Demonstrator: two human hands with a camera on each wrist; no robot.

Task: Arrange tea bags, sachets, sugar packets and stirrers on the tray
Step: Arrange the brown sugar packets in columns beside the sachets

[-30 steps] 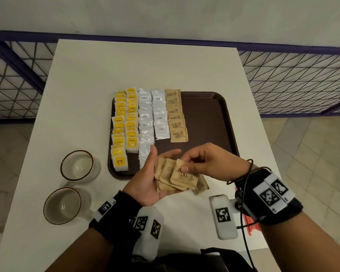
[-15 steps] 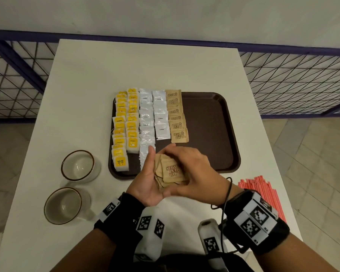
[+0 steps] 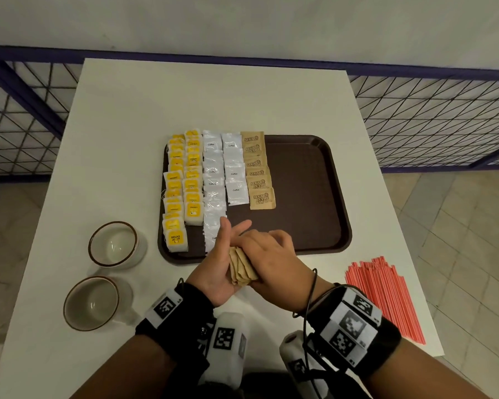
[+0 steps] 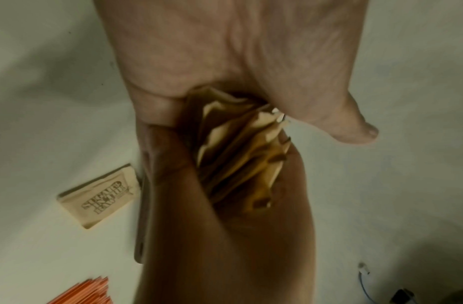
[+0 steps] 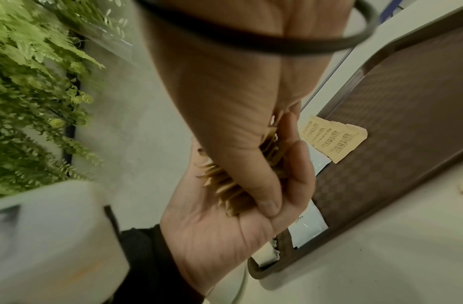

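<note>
a: how many round white cups with brown rims (image 3: 114, 244)?
b: two. one dark brown plastic tray (image 3: 300, 197).
a: brown paper sugar packets (image 3: 258, 174) laid on it?
b: six. yellow-labelled tea bags (image 3: 185, 185), white square sachets (image 3: 235, 174), thin red stirrers (image 3: 386, 295): too overlapped to count.

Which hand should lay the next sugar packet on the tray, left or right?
Right, probably. The right hand grips the sugar packets from above and sits nearer the bare half of the tray; the left hand cradles them underneath as their support.
</note>
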